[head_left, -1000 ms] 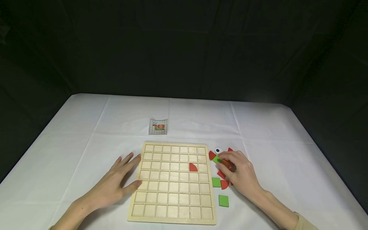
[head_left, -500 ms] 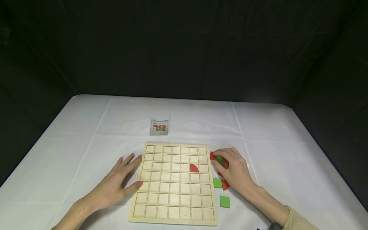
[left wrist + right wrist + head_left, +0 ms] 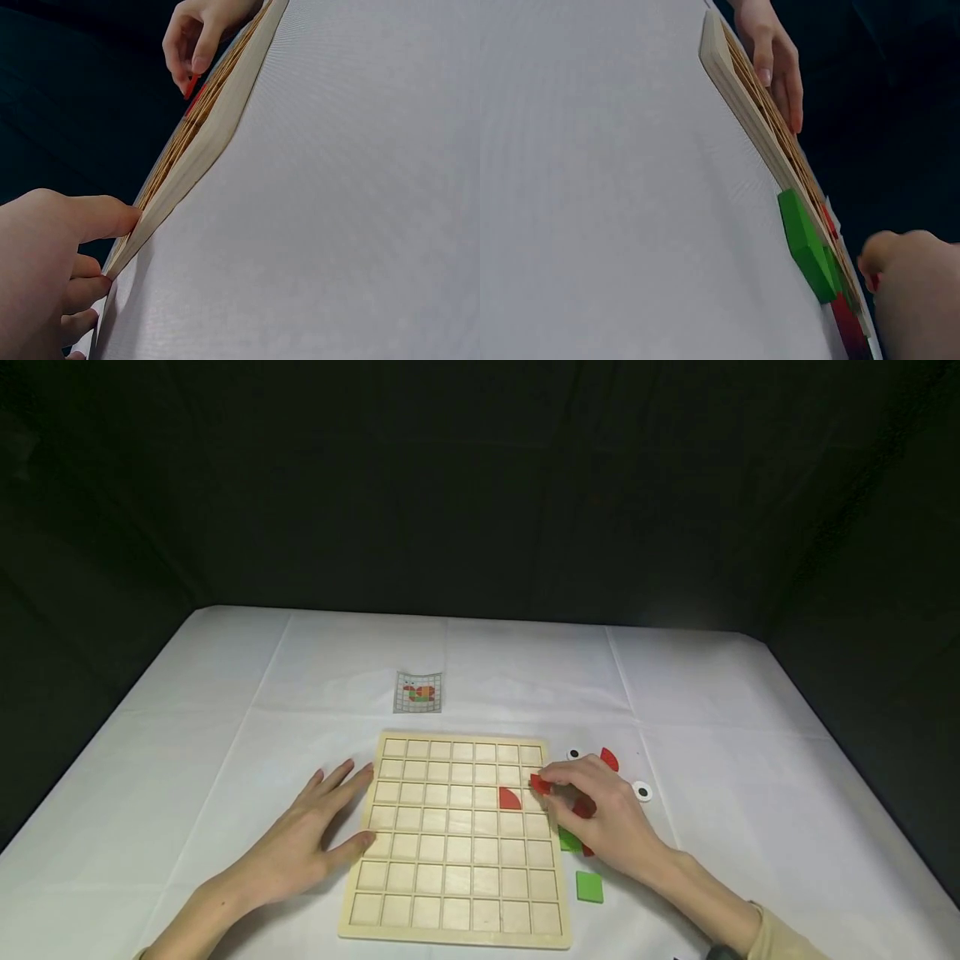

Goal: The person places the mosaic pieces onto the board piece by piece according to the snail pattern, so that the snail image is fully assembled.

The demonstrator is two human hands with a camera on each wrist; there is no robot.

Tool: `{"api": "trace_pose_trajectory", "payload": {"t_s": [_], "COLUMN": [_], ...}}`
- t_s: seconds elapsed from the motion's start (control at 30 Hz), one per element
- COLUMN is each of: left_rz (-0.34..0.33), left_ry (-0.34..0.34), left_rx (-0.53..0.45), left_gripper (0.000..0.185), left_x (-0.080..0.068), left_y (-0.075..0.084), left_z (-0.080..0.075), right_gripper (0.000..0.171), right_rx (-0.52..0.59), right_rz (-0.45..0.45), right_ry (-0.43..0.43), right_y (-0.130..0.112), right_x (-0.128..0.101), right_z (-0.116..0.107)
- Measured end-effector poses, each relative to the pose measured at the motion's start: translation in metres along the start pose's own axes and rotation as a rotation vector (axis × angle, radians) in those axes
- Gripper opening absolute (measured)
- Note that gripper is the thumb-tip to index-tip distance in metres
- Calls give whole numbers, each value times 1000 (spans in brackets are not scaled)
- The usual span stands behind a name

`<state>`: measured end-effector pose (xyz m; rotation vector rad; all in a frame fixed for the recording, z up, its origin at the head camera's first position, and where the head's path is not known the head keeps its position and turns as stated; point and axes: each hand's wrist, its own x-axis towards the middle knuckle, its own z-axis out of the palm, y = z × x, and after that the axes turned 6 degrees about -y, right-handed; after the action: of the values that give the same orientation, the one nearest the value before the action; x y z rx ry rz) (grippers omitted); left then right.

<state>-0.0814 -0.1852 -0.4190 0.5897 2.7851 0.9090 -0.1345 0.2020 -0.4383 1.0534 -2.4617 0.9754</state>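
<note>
A wooden grid board (image 3: 453,893) lies on the white table. One red quarter-circle piece (image 3: 509,798) sits in a cell near its right side. My right hand (image 3: 600,814) pinches a small red piece (image 3: 540,784) over the board's right edge, just right of that placed piece. My left hand (image 3: 315,835) lies flat with straight fingers against the board's left edge (image 3: 191,161). In the left wrist view the right hand (image 3: 196,34) holds the red piece (image 3: 192,84) at the board's far end. The right wrist view shows the left hand (image 3: 772,56) at the far edge.
Loose pieces lie right of the board: green squares (image 3: 589,887) (image 3: 568,841), a red quarter-circle (image 3: 610,759), two eye discs (image 3: 573,753) (image 3: 642,791). A small pattern card (image 3: 417,692) lies behind the board. A green block (image 3: 806,247) lies against the board's edge in the right wrist view.
My right hand lifted a red piece from the loose pile and carried it left over the board's right edge, uncovering the eye discs. The left hand stayed still.
</note>
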Motion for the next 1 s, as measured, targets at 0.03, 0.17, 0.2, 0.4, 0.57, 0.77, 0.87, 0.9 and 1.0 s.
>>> {"api": "trace_pose_trajectory", "payload": {"t_s": [0.03,0.17,0.2,0.4,0.57,0.77,0.87,0.9,1.0], "left_rz": [-1,-4,-4,-1,7,8,4,3,2], "left_ry": [1,4,4,6,7,2,1,1,2], "left_rx": [1,5,5,8,11,5,2,2,3], "left_gripper": [76,76,76,76,75,76,76,76,76], "left_x": [0,-1,-1,-1,0,0,-1,-1,0], "left_y": [0,0,0,0,-1,-1,-1,-1,-1], "left_z": [0,0,0,0,0,0,0,0,0], "right_gripper": [31,31,30,30,37,42,42,42,43], "right_rx": [18,62,75,127,128,141,140,138,136], "right_rz": [-33,-196,-236,-360,-354,-380,-385,-385,-384], "right_ry": [-11,-49,-62,-164,-200,-205,-202,-200,-192], "right_y": [-1,-7,-9,-15,-17,-17,-17,-17,-16], "right_x": [0,2,2,2,2,3,3,3,4], "right_z": [1,6,7,9,9,9,9,9,10]}}
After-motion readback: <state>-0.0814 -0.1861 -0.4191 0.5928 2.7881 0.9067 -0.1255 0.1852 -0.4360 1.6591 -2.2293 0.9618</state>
